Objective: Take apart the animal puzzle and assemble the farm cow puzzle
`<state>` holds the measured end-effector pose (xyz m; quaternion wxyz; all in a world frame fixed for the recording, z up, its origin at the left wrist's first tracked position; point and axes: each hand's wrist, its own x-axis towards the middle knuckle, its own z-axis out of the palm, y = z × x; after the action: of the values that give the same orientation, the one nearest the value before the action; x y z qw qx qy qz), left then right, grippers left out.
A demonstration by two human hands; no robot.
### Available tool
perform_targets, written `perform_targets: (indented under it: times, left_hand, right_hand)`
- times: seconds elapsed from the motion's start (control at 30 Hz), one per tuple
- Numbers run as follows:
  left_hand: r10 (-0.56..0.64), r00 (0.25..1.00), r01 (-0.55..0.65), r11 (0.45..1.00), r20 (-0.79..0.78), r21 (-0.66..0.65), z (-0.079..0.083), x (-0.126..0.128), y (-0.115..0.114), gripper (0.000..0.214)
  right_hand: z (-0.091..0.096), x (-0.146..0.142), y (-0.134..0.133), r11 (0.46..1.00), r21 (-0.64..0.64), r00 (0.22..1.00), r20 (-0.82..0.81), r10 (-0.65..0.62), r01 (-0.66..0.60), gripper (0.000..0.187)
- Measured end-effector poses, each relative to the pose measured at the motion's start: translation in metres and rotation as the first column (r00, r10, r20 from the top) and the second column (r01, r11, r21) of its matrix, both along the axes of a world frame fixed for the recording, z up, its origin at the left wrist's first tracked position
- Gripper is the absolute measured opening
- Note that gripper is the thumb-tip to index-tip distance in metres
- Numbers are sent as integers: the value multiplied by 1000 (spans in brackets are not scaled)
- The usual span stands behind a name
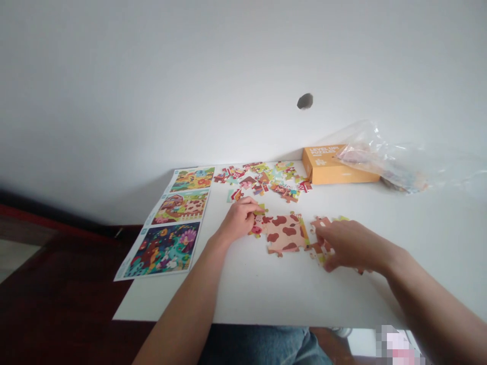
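A joined section of jigsaw puzzle (286, 233) lies flat on the white table, showing a cow's spotted body. At its left edge is a puzzle piece with the cow's pink head (257, 224). My left hand (240, 219) is closed there, its curled fingers on the head piece; the fingertips are partly hidden. On the other side, my right hand (348, 244) has thumb and fingers bent about a brown-and-white fence puzzle piece (316, 248), just apart from the cow section. More pieces lie partly hidden under that hand.
Loose puzzle pieces (262, 177) are spread toward the wall. A picture sheet (163, 228) with three scenes overhangs the table's left side. An orange puzzle box (342, 175) stands at the back right, with a clear plastic bag (403, 165) over and beside it.
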<state>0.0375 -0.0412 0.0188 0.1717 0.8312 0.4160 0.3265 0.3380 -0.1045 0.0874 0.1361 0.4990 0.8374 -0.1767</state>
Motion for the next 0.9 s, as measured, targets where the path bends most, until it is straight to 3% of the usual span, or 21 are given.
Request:
perform_targets:
  times: [0.47,0.57,0.63,0.77,0.9]
  left_hand:
    - [15,1000,-16,999,-9,-32,0,-1,0,45]
    - [19,1000,-19,999,-9,-41,1,-1,0,46]
    - [19,1000,-20,999,-8,-46,1,0,0,46]
    - [22,1000,-23,998,-15,-55,1,0,0,47]
    - [17,1000,-18,999,-8,-51,1,0,0,47]
  right_hand:
    - [11,-2,3,993,-1,990,-79,116,-117,8]
    - [12,-1,3,996,-56,992,-117,57,-63,41]
    - [12,-2,3,995,-97,994,-105,16,-26,52]
    - [12,-6,0,994,-109,996,-86,18,-27,34]
    - [10,-6,0,996,-75,993,-116,34,-43,33]
